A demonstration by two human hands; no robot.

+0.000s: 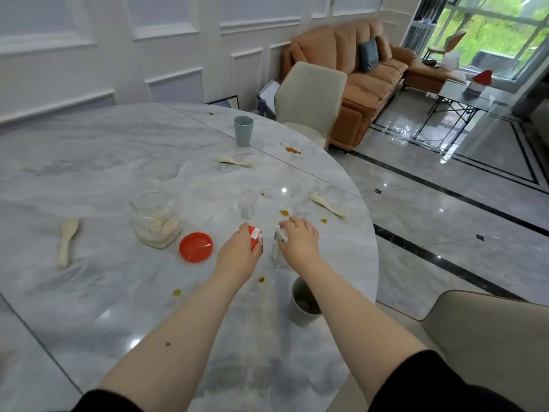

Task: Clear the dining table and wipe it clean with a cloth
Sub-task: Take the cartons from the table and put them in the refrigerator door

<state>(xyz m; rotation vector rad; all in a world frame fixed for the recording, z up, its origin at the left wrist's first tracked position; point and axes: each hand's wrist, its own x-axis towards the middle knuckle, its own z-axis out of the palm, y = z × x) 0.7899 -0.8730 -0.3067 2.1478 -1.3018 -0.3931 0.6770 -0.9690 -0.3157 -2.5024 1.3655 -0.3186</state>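
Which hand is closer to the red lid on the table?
Left. The left hand grips a red carton just right of the red lid; the right hand, on a white carton, is farther right.

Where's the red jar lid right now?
In the head view, the red lid lies flat on the marble table, just right of the open glass jar and left of the left hand.

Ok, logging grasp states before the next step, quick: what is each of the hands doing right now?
Left hand: grips the red-and-white carton on the table.
Right hand: grips the top of the white carton.
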